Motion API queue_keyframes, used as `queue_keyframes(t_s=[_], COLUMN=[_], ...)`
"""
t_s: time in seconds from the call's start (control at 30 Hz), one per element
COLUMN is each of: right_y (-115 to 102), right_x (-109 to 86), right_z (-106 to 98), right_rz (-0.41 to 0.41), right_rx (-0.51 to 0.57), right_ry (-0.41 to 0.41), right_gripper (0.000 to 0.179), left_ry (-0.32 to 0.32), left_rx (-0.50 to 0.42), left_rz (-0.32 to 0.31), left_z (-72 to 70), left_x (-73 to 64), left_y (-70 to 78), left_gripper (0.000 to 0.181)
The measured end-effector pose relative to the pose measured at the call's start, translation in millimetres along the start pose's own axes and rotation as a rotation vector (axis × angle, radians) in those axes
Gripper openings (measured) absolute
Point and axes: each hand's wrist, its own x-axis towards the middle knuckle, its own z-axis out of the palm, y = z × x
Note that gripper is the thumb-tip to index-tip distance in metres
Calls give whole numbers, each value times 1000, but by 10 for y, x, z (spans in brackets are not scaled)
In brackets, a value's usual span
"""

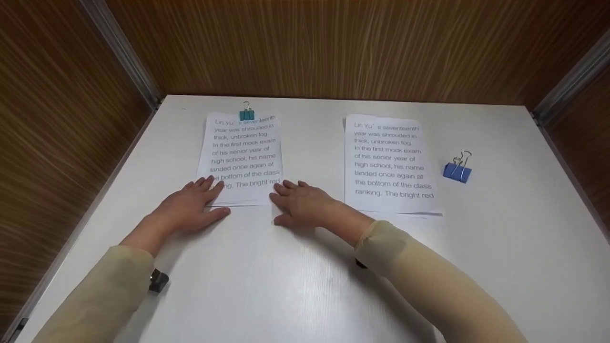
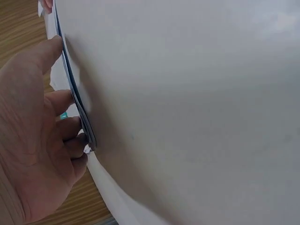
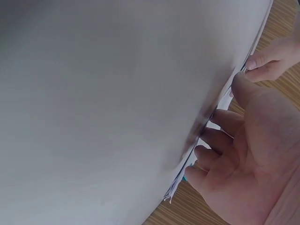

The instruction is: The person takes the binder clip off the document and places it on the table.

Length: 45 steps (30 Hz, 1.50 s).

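A stack of printed sheets (image 1: 245, 155) lies on the left of the white table, with a teal binder clip (image 1: 247, 115) on its top edge. At its lower left corner my left hand (image 1: 188, 207) rests with spread fingers. Across from it, my right hand (image 1: 305, 205) touches the lower right corner, fingers extended. In the left wrist view, the left hand (image 2: 35, 131) has its fingertips along the thin paper edge (image 2: 74, 84). The right hand (image 3: 251, 152) likewise has its fingertips at the stack's edge in the right wrist view.
A second printed stack (image 1: 388, 162) without a visible clip lies to the right. Beside it stands a blue binder clip (image 1: 457, 172) with its handles up. Wood-patterned panels (image 1: 314, 47) enclose the white table (image 1: 286, 286) at the back and sides.
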Motion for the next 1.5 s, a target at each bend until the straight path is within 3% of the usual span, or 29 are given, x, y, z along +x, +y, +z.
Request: queue_keyframes(t_s=[0.47, 1.5], right_y=[177, 325], right_x=[-362, -1196], right_z=[74, 360], right_rz=[-22, -86], right_rx=[42, 115], right_ry=[35, 118], right_gripper=[72, 72], left_ry=[10, -28], left_rx=[48, 107], left_rz=[25, 131], left_z=[54, 191], left_x=[37, -113], left_y=[346, 1014], left_gripper=[83, 83])
